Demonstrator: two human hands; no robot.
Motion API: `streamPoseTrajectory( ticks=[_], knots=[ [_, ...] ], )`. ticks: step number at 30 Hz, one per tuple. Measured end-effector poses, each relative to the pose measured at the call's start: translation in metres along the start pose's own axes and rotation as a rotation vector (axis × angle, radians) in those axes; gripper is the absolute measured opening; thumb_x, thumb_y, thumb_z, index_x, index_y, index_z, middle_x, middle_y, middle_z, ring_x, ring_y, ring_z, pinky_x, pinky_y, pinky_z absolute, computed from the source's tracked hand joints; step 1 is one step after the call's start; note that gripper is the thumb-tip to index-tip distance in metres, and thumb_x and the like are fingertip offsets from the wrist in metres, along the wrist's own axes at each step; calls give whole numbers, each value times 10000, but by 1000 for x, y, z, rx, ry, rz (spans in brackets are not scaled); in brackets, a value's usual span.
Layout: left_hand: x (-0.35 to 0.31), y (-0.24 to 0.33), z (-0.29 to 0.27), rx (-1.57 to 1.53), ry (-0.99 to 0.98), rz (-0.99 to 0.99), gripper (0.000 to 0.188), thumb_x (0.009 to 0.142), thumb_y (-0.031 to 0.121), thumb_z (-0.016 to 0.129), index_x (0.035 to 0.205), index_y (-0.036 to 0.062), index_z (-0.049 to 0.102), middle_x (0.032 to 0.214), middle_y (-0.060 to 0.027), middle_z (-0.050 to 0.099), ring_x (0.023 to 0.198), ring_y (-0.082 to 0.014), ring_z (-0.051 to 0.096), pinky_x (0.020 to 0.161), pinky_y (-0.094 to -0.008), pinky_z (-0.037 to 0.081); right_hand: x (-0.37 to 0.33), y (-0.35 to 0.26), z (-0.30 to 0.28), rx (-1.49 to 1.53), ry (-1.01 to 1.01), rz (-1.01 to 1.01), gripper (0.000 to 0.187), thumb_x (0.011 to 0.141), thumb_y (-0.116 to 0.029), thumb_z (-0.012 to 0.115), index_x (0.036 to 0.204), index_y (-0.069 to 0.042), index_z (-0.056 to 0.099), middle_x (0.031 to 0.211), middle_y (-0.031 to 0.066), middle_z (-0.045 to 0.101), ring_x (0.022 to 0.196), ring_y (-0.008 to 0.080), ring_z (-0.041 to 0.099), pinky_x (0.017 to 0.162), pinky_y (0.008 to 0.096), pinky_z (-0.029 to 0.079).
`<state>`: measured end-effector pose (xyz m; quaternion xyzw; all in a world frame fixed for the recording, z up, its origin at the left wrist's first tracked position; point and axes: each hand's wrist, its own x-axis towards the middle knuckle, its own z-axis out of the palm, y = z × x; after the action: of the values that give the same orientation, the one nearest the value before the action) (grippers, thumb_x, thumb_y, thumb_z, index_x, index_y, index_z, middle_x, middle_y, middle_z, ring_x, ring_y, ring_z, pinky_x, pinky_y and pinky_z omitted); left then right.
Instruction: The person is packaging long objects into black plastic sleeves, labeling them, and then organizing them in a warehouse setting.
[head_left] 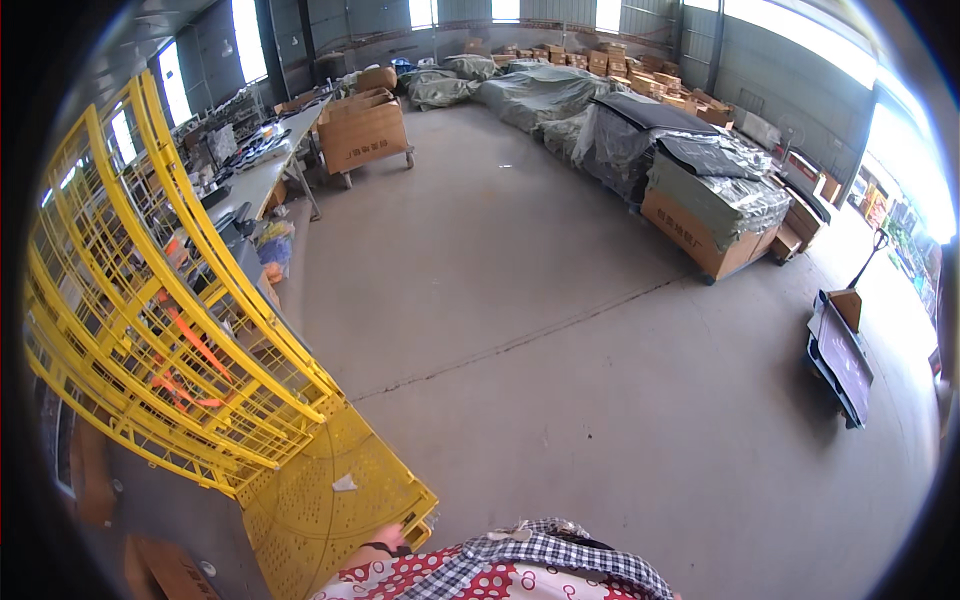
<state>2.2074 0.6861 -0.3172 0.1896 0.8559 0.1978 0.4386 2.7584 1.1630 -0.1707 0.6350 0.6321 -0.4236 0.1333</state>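
Note:
At the lower edge my left hand (389, 537) hangs beside the front corner of a yellow perforated metal platform (300, 520). It is small and blurred in the picture, so I cannot make out its fingers or whether it touches the platform. A dark band circles the wrist. A scrap of white paper (345, 483) lies on the platform. Yellow mesh guard panels (190, 300) rise from its far side, with orange straps (195, 345) among them. My right hand is out of the picture.
A long cluttered worktable (262, 165) runs along the left, with a wheeled cardboard bin (362, 140) beside it. Sheet-covered stacks (540, 95) and a large cardboard box (690, 225) stand far right. A pallet jack (840, 360) rests on the right-hand floor.

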Motion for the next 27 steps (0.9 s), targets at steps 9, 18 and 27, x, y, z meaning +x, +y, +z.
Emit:
streamPoseTrajectory(
  ticks=[9, 18, 27],
  knots=[
    [224, 440, -190, -388, 189, 360, 342, 862, 272, 607, 1146, 83, 582, 1001, -73, 643, 909, -177, 604, 812, -318, 482, 208, -157, -88, -229, 16, -19, 244, 849, -148, 531, 1032, 9, 568, 822, 83, 627, 711, 144, 602, 574, 280, 482],
    [276, 295, -202, 467, -34, 145, 232, 848, 245, 526, 921, 66, 654, 885, -127, 651, 781, -259, 615, 725, -384, 499, 538, -628, -224, 480, 29, -358, 214, 850, -129, 526, 1022, -8, 568, 806, 59, 602, 692, 105, 568, 535, 230, 448],
    [436, 351, -299, 220, -1, -444, 353, 863, 234, 521, 1160, 50, 576, 1094, -160, 618, 1005, -315, 586, 894, -420, 456, 668, -861, -185, 173, -52, -395, 199, 811, -183, 559, 819, -4, 646, 713, 66, 654, 591, 153, 606, 569, 291, 506]
  ],
)
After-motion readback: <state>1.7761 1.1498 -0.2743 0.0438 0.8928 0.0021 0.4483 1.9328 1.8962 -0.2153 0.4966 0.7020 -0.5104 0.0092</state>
